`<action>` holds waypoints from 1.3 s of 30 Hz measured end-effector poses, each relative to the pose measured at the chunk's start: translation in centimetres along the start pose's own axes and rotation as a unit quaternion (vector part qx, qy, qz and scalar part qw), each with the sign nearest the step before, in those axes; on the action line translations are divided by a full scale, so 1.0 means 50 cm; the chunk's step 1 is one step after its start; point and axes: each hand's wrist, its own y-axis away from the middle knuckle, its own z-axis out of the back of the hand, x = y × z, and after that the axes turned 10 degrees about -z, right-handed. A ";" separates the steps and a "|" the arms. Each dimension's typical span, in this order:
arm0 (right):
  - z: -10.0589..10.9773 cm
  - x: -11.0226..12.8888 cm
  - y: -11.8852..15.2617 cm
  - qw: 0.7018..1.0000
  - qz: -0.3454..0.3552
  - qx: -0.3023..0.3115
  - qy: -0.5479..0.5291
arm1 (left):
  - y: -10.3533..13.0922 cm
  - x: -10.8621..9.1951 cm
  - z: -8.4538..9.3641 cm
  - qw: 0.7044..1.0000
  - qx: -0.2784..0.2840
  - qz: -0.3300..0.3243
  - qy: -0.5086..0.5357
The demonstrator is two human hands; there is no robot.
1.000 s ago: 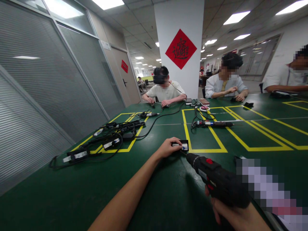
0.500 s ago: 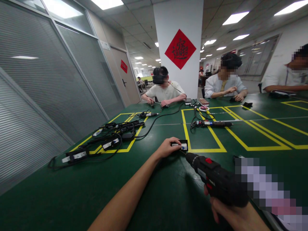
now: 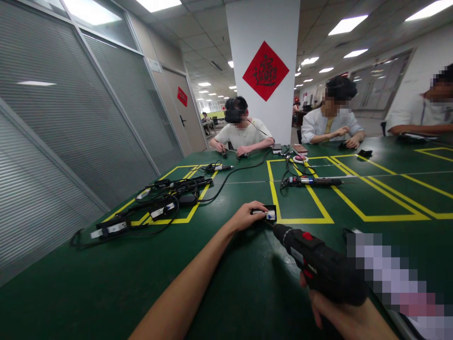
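Note:
On the green table, my left hand point(image 3: 249, 215) has its fingers closed on a small black case with a white label point(image 3: 271, 215); its exact kind I cannot make out. My right hand point(image 3: 323, 302) is wrapped round the grip of a black cordless drill point(image 3: 318, 259) with red switches. The drill points left and away from me, its thin bit reaching the near side of the black case, just by my left fingers. Whether the bit's tip sits in a screw is hidden.
Black adapters and cables point(image 3: 177, 193) lie heaped at the left. Beyond the case rests a pen-shaped electric screwdriver point(image 3: 314, 182) with its cord. A blurred-out flat object point(image 3: 396, 278) lies at right. Across the table point(image 3: 226, 274) sit several people, one handling a small tool.
Almost nothing differs. Both hands, the drill and the black case hold their places; the view has shifted very slightly.

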 end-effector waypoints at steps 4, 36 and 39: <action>-0.001 0.000 -0.002 1.000 0.009 0.002 -0.016 | 0.002 -0.003 0.005 1.000 0.009 0.000 0.005; 0.020 0.016 -0.006 0.999 -0.013 0.050 -0.015 | 0.001 0.001 -0.002 1.000 0.003 -0.017 -0.011; 0.012 -0.001 -0.010 0.998 -0.025 0.049 -0.023 | 0.002 0.002 -0.001 1.000 0.009 -0.011 -0.010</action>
